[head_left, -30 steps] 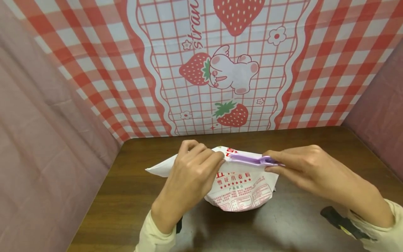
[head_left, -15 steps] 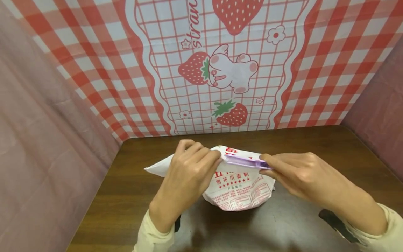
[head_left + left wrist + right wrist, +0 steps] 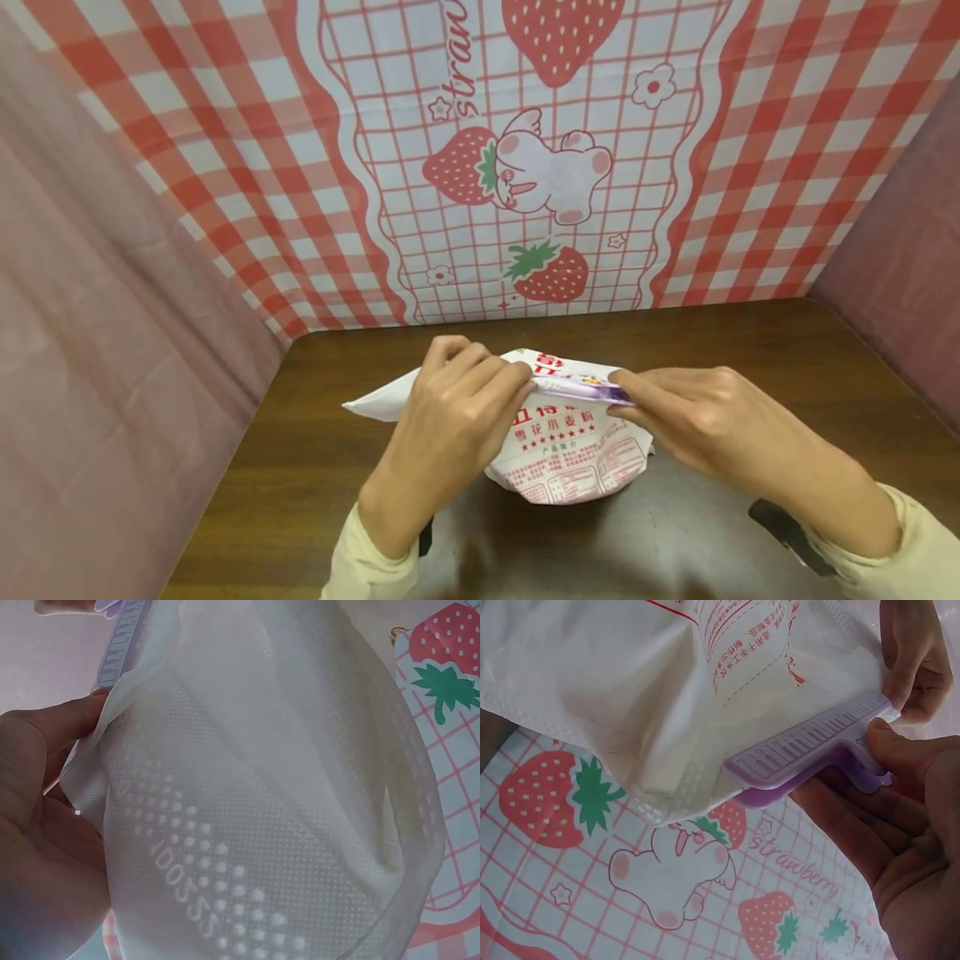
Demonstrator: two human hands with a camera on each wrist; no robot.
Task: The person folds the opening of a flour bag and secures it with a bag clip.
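Observation:
A white flour bag [image 3: 573, 467] with red print stands on the table between both hands, its top gathered and folded over. My left hand [image 3: 468, 408] pinches that top edge, and a white corner of the bag sticks out to its left. With thumb and fingers my right hand [image 3: 712, 417] grips the handles of a purple bag clip [image 3: 810, 742]. The long ridged bar of the clip lies across the bag's top edge in the right wrist view. In the left wrist view, the clip's end reaches close to the left fingertips, and the bag's embossed side fills the middle.
The brown wooden table [image 3: 292, 483] runs back to a hanging red-and-white checked cloth [image 3: 750, 192] with strawberry prints. Pink fabric [image 3: 127, 333] closes off the left side, and more pink fabric [image 3: 900, 225] the right. A dark strap [image 3: 787, 533] shows below the right wrist.
My right hand has moved left with the purple clip, which now sits further over the bag's top edge, less of it showing in the head view. The left hand keeps its place and hold.

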